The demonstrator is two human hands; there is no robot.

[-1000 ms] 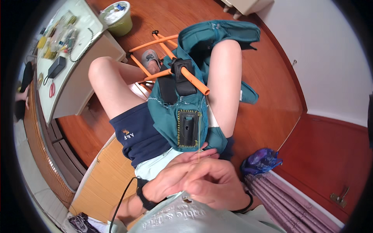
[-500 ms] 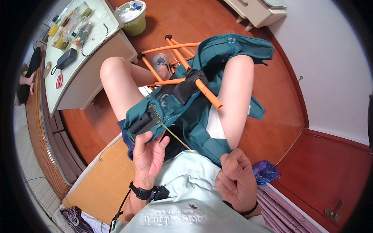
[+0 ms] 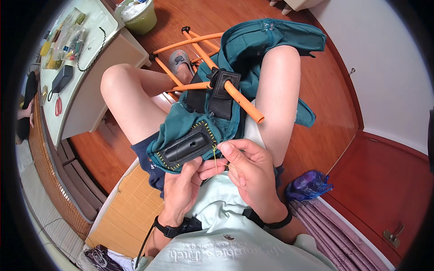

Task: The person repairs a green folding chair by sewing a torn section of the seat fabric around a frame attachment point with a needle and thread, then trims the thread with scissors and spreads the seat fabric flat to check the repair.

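Observation:
A teal fabric piece (image 3: pixel 168 131) lies across my lap, part of a folding seat with orange poles (image 3: pixel 246 105). On it sits a black patch (image 3: pixel 187 147) with a raised middle and a small hole, edged by yellow stitches. My left hand (image 3: pixel 183 185) grips the fabric's near edge, thumb on top beside the patch, other fingers underneath. At the patch's right corner, my right hand (image 3: pixel 253 169) pinches thumb and forefinger together at the yellow thread (image 3: pixel 215 158), which hangs in a loop there. Whether a needle is between those fingertips is too small to see.
A white desk (image 3: pixel 97 58) at the left bears clear containers, a black box (image 3: pixel 62 78) and red-handled scissors (image 3: pixel 58 106). Behind it stands a green waste bin (image 3: pixel 143 19). A blue-purple bag (image 3: pixel 308 185) lies by the red cabinet (image 3: pixel 370 194) on the right.
My right hand has come in from the right to the patch's corner. The thread, stretched straight before, now hangs loose. The patch has turned up into fuller view under my left hand.

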